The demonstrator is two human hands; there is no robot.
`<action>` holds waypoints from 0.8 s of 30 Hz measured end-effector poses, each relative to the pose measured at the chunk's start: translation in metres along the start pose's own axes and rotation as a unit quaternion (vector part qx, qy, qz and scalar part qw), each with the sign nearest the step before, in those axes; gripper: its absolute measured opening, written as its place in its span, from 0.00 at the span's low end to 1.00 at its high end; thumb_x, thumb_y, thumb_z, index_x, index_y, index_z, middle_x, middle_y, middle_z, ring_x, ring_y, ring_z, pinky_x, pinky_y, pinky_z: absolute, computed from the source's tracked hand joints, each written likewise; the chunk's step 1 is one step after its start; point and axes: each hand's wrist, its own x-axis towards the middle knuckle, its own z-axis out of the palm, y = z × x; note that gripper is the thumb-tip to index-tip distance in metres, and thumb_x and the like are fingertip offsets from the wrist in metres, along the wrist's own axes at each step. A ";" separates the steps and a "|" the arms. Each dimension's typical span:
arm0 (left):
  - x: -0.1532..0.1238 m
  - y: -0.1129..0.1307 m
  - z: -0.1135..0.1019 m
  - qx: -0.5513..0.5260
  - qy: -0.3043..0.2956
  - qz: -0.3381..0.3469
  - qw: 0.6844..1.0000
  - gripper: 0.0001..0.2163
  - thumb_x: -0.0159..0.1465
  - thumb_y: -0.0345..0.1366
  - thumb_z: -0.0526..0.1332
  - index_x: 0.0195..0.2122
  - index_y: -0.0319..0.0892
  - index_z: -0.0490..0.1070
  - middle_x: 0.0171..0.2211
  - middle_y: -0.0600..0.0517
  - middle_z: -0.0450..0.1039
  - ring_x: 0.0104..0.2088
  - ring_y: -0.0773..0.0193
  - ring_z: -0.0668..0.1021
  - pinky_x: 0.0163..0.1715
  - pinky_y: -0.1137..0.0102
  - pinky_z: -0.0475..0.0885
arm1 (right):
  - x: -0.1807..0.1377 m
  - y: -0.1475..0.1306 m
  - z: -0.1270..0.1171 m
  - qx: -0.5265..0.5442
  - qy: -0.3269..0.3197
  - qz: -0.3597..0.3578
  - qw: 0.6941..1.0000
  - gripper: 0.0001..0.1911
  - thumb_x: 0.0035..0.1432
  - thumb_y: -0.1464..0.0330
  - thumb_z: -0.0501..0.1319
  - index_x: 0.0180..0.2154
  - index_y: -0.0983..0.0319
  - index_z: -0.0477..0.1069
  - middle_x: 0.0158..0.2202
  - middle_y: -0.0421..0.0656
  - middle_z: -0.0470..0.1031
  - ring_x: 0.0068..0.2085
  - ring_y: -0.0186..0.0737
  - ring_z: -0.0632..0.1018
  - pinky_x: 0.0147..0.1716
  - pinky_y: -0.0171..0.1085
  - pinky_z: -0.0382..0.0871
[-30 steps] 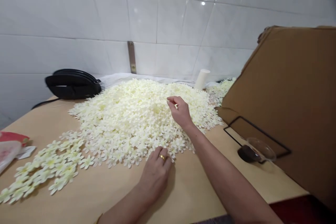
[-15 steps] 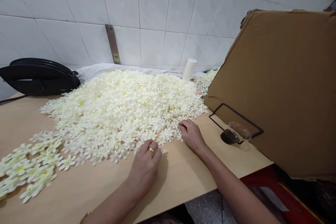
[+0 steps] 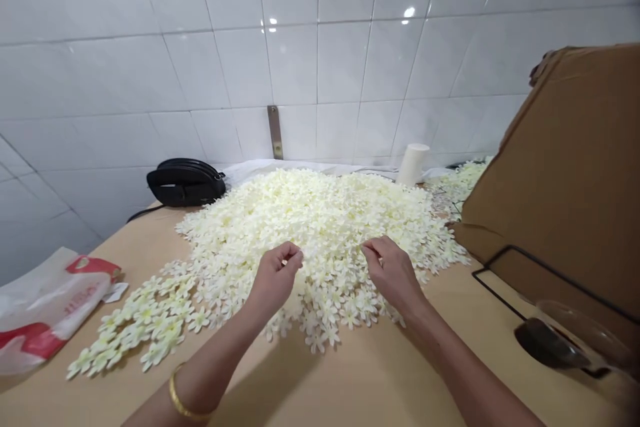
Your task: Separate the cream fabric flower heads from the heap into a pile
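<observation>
A large heap of white artificial flower heads (image 3: pixel 320 207) spreads across the table. Over the heap's front left part is my left hand (image 3: pixel 277 277), its thumb and forefinger pinched together. Whatever sits in that pinch blends into the white petals behind it. My right hand (image 3: pixel 395 273) hovers over the front right part, fingers curled and fingertips pressed together; I cannot make out what they hold. A gap separates the two hands, with petals showing between them. Yellower flowers (image 3: pixel 145 320) lie in a looser patch to the left.
A black bag (image 3: pixel 187 183) stands at the back left. At the left edge lies a red and white plastic bag (image 3: pixel 55 307). A white cone (image 3: pixel 413 165) rises behind the heap. On the right are a cardboard box (image 3: pixel 565 167), a black wire frame (image 3: pixel 505 293) and a cup with dark contents (image 3: pixel 550 343).
The view has swung left, bringing the plastic bag into sight. Both hands have lifted from the heap's front edge to above the flowers, and stand farther apart.
</observation>
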 end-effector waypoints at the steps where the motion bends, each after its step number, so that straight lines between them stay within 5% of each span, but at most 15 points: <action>1: 0.010 0.000 -0.005 0.060 0.034 0.036 0.997 0.10 0.57 0.38 0.50 0.21 0.41 0.60 0.17 0.57 0.59 0.17 0.72 0.59 0.17 0.76 0.54 | 0.000 0.002 0.003 0.013 0.016 -0.005 1.000 0.10 0.56 0.70 0.50 0.26 0.61 0.65 0.26 0.43 0.67 0.30 0.39 0.68 0.31 0.36 0.60; 4: 0.045 0.000 -0.022 0.221 0.112 0.126 0.961 0.11 0.58 0.37 0.48 0.21 0.41 0.62 0.18 0.55 0.63 0.21 0.68 0.66 0.21 0.74 0.60 | -0.003 0.015 0.012 0.031 0.067 -0.015 0.997 0.09 0.56 0.69 0.50 0.26 0.61 0.66 0.25 0.43 0.68 0.30 0.39 0.68 0.31 0.37 0.60; 8: 0.088 0.000 -0.035 0.275 0.136 0.139 0.942 0.07 0.55 0.34 0.53 0.23 0.40 0.65 0.24 0.50 0.67 0.32 0.59 0.70 0.30 0.67 0.64 | -0.005 0.036 0.011 0.021 0.106 0.002 0.994 0.09 0.55 0.69 0.51 0.26 0.61 0.66 0.26 0.44 0.68 0.31 0.40 0.68 0.33 0.38 0.61; 10: 0.095 -0.001 -0.031 0.292 0.144 0.150 0.933 0.06 0.54 0.34 0.55 0.31 0.39 0.68 0.32 0.45 0.68 0.41 0.52 0.67 0.37 0.61 0.64 | -0.004 0.042 0.008 0.015 0.118 0.018 0.993 0.09 0.55 0.69 0.50 0.26 0.61 0.66 0.26 0.43 0.68 0.31 0.40 0.68 0.33 0.38 0.61; 13: 0.073 -0.004 -0.013 0.328 0.116 0.240 0.906 0.14 0.58 0.37 0.53 0.44 0.39 0.65 0.43 0.42 0.66 0.49 0.50 0.63 0.43 0.56 0.63 | -0.002 0.048 0.004 0.007 0.131 0.040 0.991 0.10 0.56 0.69 0.49 0.25 0.61 0.65 0.26 0.42 0.67 0.31 0.39 0.68 0.33 0.37 0.61; 18: -0.016 -0.021 0.024 0.378 -0.063 0.424 0.820 0.16 0.60 0.36 0.53 0.49 0.41 0.63 0.51 0.42 0.63 0.56 0.50 0.58 0.49 0.53 0.60 | 0.000 0.049 0.000 0.011 0.139 0.060 0.988 0.10 0.55 0.69 0.50 0.24 0.61 0.64 0.25 0.41 0.66 0.30 0.38 0.67 0.33 0.36 0.60; 21: -0.050 -0.037 0.032 0.386 -0.085 0.453 0.799 0.14 0.59 0.31 0.53 0.47 0.40 0.64 0.49 0.42 0.65 0.56 0.49 0.59 0.49 0.53 0.60 | -0.001 0.045 -0.002 0.027 0.135 0.061 0.989 0.10 0.55 0.68 0.50 0.24 0.61 0.65 0.25 0.41 0.66 0.31 0.38 0.67 0.33 0.36 0.60; 24: -0.057 -0.049 0.026 0.370 -0.075 0.421 0.825 0.13 0.59 0.29 0.53 0.45 0.38 0.65 0.46 0.42 0.67 0.52 0.51 0.63 0.46 0.56 0.64 | -0.003 0.041 -0.001 0.050 0.110 0.059 0.991 0.11 0.55 0.68 0.50 0.24 0.61 0.65 0.24 0.40 0.66 0.29 0.36 0.67 0.31 0.35 0.60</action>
